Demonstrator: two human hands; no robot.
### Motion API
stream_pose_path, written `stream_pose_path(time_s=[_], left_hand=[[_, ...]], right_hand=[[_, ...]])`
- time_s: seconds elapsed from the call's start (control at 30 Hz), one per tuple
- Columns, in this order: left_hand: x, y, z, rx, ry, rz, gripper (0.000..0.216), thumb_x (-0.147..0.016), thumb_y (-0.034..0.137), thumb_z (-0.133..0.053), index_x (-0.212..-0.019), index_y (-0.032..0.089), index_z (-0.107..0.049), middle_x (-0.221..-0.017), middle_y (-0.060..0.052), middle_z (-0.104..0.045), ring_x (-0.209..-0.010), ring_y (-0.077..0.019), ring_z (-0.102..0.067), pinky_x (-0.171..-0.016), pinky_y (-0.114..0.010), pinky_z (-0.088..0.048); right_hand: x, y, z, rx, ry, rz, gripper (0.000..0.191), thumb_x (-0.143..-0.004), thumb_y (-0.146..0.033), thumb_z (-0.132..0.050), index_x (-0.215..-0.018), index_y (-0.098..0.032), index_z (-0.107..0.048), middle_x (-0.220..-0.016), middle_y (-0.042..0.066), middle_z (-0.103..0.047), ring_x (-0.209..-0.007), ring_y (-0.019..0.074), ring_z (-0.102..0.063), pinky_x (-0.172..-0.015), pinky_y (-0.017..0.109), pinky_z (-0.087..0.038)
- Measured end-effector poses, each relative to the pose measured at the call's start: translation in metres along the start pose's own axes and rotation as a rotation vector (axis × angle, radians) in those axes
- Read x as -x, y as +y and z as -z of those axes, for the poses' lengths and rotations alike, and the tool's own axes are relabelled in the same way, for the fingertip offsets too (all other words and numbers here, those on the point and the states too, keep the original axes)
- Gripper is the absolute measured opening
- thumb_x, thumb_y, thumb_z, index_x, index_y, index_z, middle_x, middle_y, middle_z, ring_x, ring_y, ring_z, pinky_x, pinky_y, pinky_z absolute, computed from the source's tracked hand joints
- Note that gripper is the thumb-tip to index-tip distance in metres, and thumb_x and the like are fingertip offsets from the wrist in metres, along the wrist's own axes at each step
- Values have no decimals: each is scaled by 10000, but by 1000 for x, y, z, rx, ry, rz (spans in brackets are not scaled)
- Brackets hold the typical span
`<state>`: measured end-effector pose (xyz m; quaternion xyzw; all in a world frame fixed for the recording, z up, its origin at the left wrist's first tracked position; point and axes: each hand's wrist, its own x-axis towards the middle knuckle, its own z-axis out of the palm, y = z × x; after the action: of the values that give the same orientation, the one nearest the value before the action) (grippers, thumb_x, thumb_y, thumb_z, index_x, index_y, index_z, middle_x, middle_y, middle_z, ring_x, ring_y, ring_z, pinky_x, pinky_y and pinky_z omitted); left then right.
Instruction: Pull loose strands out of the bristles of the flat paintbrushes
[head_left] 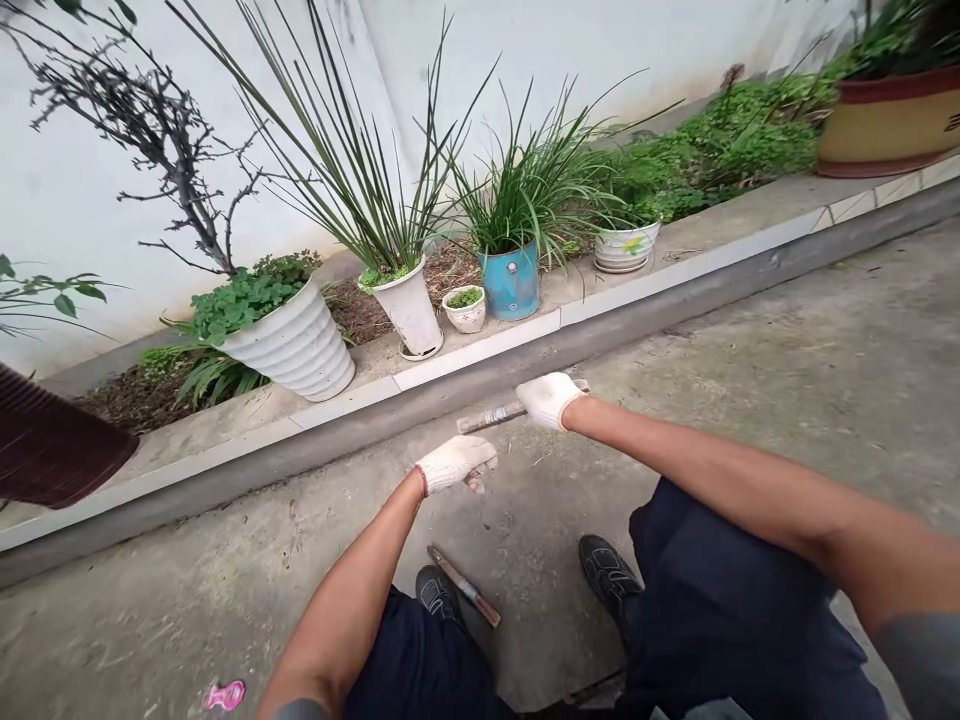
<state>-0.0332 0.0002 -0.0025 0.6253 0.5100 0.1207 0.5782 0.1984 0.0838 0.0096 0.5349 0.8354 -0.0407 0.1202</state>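
My right hand, in a white knit glove, is closed round the handle of a worn, narrow tool that looks like an old paintbrush, with pale binding near its left end. It is held low over the concrete, close to the kerb. My left hand, gloved the same way, hovers just below and left of that end, apart from it. Its fingers are loosely bent with nothing clearly held, and the fingertips look soiled. A second brush-like tool with a reddish-brown end lies on the ground beside my left shoe.
A tiled ledge crosses ahead, bearing a ribbed white pot, a tall white pot, a small pot, a blue pot and a low white pot. A dark pot stands left. Pink litter lies on the concrete.
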Motion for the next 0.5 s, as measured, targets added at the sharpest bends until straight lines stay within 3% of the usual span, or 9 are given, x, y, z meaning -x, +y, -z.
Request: stream_pose_path(time_s=[0.1,0.2,0.3,0.4,0.5], left_hand=[[0,4,6,-153,23,-41,354,-894,520,-600,-813,177,-635,-711,22,-546,-533,-101,-510,-556,-244,-489],[0,5,10,-268,53,-41,332,-910,490,-562,-784,186,-609,-702,22,-552,-526,-107,-525,-544,-241,-453],[-2,3,10,-305,68,-25,345,-922,504,-546,-795,189,-612,-697,26,-553,-529,-116,-546,-559,-246,-444],[-2,4,3,-265,49,-60,364,-923,528,-567,-803,190,-628,-724,14,-581,-580,-128,-569,-593,-248,-462],[-1,12,-8,-203,49,-76,378,-930,550,-564,-839,191,-641,-733,-2,-601,-593,-142,-573,-581,-257,-472]], right_hand=[[8,4,-15,88,-188,111,362,-728,-195,-709,-1056,-74,-804,-1008,268,-761,-1001,361,-746,-831,414,-546],[26,8,-30,106,-324,361,291,-687,-335,-738,-885,-136,-813,-861,175,-765,-854,303,-743,-744,360,-526],[46,10,-37,-118,-393,537,334,-690,-505,-739,-805,-192,-762,-703,63,-707,-687,222,-686,-637,300,-467],[56,12,-28,-423,-445,477,411,-723,-604,-714,-834,-207,-702,-657,-1,-656,-568,154,-609,-548,248,-399],[52,14,-11,-551,-278,310,448,-777,-643,-663,-852,-201,-664,-691,7,-661,-572,146,-600,-529,237,-371]])
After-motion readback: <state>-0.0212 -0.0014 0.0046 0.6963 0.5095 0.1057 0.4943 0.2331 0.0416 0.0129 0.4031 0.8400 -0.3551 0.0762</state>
